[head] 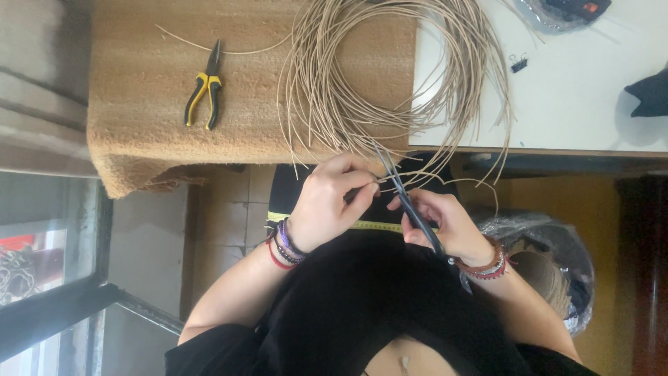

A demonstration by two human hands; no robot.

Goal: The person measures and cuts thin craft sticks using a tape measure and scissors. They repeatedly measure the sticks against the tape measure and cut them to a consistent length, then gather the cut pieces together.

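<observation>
A big loose coil of thin tan cane [390, 76] lies on the table, its lower strands hanging over the near edge toward me. My left hand [332, 202] is closed, pinching strands where they come off the coil. My right hand [449, 224] grips a dark long-handled cutting tool [410, 205], whose tip points up into the same strands, right beside my left fingers. Both wrists carry several bracelets. A yellow measuring tape [372, 225] lies across my dark lap under the hands.
Yellow-handled pliers [204, 94] rest on a brown woven mat [146, 104] covering the table's left part. The white tabletop [577, 104] bears a small binder clip [518, 64] and a dark cloth [650, 94]. A clear plastic bag [557, 261] with more cane sits at lower right.
</observation>
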